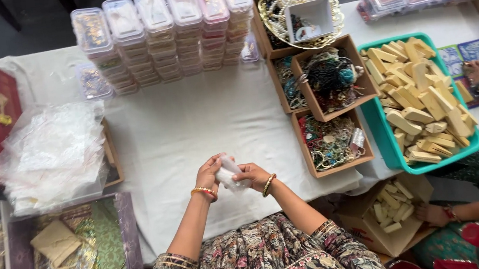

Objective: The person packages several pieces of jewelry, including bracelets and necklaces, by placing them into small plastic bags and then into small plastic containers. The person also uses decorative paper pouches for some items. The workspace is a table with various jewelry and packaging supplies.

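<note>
A small clear plastic pouch (pixel 229 173), crumpled and whitish, sits at lower centre of the frame, held between both hands just above the near edge of the white cloth-covered table (pixel 192 127). It appears light, soft and slippery, so it is likely best taken by its edges with the fingertips; its contents cannot be made out. The left hand (pixel 208 172) is curled closed around the pouch's left side; the right hand (pixel 252 176) pinches its right side with bent fingers. Each wrist carries a gold bangle. To the left lies a heap of loose clear plastic bags (pixel 48 153), and below it a purple box of patterned fabric pouches (pixel 77 243). At upper centre stand stacks of clear lidded plastic containers (pixel 165 33). To the right sit brown cardboard trays of beaded jewellery (pixel 330 108), then a teal plastic tray of pale wooden blocks (pixel 417 100). Another person's hand (pixel 434 214) rests by a cardboard box at lower right.
</note>
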